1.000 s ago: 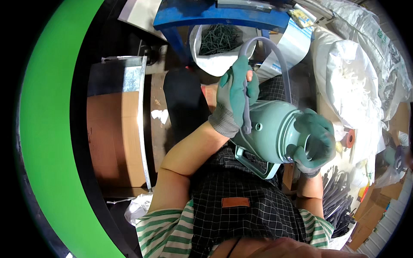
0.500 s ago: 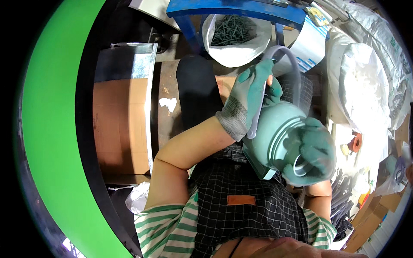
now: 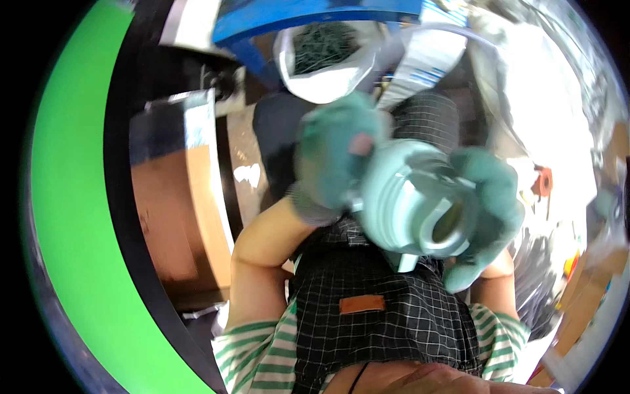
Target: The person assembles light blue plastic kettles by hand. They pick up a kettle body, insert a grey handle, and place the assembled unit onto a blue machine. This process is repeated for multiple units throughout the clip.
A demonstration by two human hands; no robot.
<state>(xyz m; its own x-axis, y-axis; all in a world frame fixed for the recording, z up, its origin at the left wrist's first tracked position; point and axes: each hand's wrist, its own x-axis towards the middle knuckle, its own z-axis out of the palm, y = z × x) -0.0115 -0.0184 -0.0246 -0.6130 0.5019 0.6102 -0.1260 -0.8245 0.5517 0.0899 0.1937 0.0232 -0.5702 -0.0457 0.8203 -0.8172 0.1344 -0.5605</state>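
Observation:
I hold a pale green plastic jug (image 3: 413,197) close to my chest, its round opening turned up toward the camera. My left hand (image 3: 331,161), in a green glove, grips the jug's left side. On the right rim and side sits my gloved right hand (image 3: 489,210), wrapped around it. The picture is blurred by motion. My black checked apron (image 3: 380,315) lies just under the jug.
A white bag of dark green pieces (image 3: 321,59) sits ahead under a blue frame (image 3: 295,16). A brown cardboard box (image 3: 170,217) stands at my left beside a green curved band (image 3: 72,249). White plastic sacks (image 3: 558,111) and clutter fill the right.
The jug has tipped so that its opening faces up at me and has come closer. My left hand slid from the handle area down onto the jug's side.

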